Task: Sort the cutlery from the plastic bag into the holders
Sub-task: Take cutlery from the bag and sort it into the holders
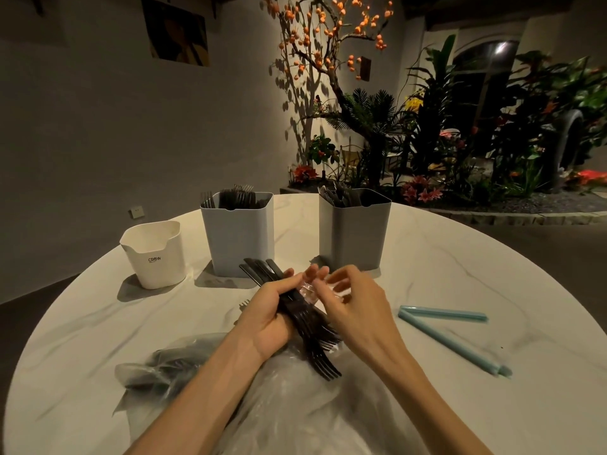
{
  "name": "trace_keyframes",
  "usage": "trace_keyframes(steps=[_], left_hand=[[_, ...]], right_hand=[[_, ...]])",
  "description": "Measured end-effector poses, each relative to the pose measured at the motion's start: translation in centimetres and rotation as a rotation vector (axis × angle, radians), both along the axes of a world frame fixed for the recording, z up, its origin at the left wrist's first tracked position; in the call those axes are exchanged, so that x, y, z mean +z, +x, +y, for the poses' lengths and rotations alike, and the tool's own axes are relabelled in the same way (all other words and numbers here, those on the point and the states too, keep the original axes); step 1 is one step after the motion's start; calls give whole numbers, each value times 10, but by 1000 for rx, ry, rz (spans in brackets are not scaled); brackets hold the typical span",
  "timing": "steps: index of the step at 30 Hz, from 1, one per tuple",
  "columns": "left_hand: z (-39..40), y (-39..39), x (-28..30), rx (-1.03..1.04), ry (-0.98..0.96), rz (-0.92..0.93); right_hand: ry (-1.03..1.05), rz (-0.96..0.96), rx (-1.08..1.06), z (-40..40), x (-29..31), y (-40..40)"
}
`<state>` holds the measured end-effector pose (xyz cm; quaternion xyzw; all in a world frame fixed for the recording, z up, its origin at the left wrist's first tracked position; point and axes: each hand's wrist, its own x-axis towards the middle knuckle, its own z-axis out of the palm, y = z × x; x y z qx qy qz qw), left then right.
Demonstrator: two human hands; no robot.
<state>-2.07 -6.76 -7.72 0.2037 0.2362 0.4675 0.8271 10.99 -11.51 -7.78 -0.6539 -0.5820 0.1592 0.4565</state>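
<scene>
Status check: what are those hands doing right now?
Left hand grips fork bundle. Right hand picks at its clear wrap. Holders beyond, unobstructed.

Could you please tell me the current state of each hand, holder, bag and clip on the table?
left hand: grips the bundle of dark forks.
right hand: fingers curled at the bundle's clear wrap.
left grey holder: upright, holds forks.
right grey holder: upright, holds cutlery.
white holder: upright, nothing visible inside.
plastic bag: lying flat, dark cutlery inside.
blue clip: open, lying flat.
</scene>
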Motion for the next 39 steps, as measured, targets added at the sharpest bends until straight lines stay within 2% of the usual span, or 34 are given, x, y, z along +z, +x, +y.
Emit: trace_keyframes(steps=[2,5,11,19,25,29,31,33,35,39], left_hand=[[-2,0,1,-61,38,-15],[-3,0,2,-92,92,22],[-5,0,5,-90,113,20],[-10,2,11,-39,80,33],[0,2,1,32,0,37],[2,-1,-1,-73,-41,-9],[1,-3,1,-172,7,-9],[0,-4,3,-277,61,33],[-3,-4,4,-351,117,84],[-9,-1,3,-322,151,169]], right_hand=[[-112,55,82,1,-3,1],[-124,32,151,1,-3,4],[-157,91,54,5,0,20],[-31,269,53,4,3,26],[92,200,-13,7,4,34],[-12,292,252,3,12,45],[-18,152,290,1,13,45],[57,6,214,2,12,44],[124,-10,146,3,12,43],[168,-150,-27,6,10,41]])
